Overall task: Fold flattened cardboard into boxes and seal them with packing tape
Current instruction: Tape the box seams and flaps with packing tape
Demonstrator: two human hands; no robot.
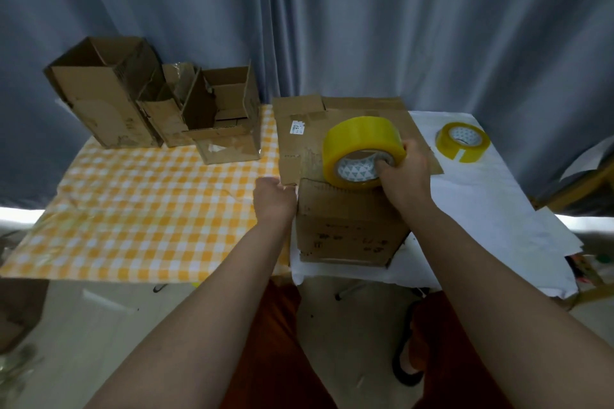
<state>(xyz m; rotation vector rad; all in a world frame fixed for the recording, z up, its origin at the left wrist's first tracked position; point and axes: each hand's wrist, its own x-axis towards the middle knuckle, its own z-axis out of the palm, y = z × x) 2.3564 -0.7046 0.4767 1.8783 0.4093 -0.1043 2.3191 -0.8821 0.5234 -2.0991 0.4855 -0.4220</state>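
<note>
Holding the yellow tape roll [362, 153] on the far top edge of the cardboard box [349, 226] in front of me, I have my right hand [403, 169] gripping it, the fingers [385, 164] hooked into its core and the thumb lying over its outer band. My left hand [274, 197] sits at the box's upper left corner, touching the edge of the flattened cardboard [332, 123] lying behind it; its fingers are curled out of sight, so I cannot tell whether they pinch anything.

As I judge it, this box is folded and standing at the near edge of the bench [149, 209], and the taping of its top is only starting; no strip shows clearly on it. Three folded boxes [156, 106] stand at the far left of the checked cloth, tops open, at least one with clear tape on it. The flat sheets behind remain to be folded. A spare tape roll [462, 142] lies well apart on the white cloth to the right.
</note>
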